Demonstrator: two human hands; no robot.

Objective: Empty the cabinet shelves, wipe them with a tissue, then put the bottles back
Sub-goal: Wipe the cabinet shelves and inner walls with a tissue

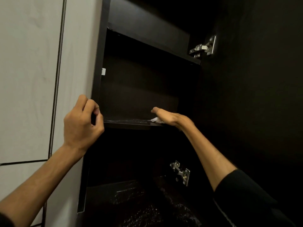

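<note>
A dark wall cabinet point(98, 66) stands open in front of me, and no bottles show on its shelves. My right hand point(165, 116) lies flat on the right part of the middle shelf point(127, 122), pressing a white tissue point(155, 120) against the shelf's front edge. My left hand point(82, 122) is at the cabinet's left side panel, fingers curled around its front edge at shelf height. An upper shelf point(147, 46) is above, seen from below. The lower compartment is too dark to make out.
The open cabinet door point(254, 95) hangs at the right on two metal hinges point(204, 46) point(181, 172). A light tiled wall point(29, 79) is on the left. A dark speckled surface point(147, 207) lies below the cabinet.
</note>
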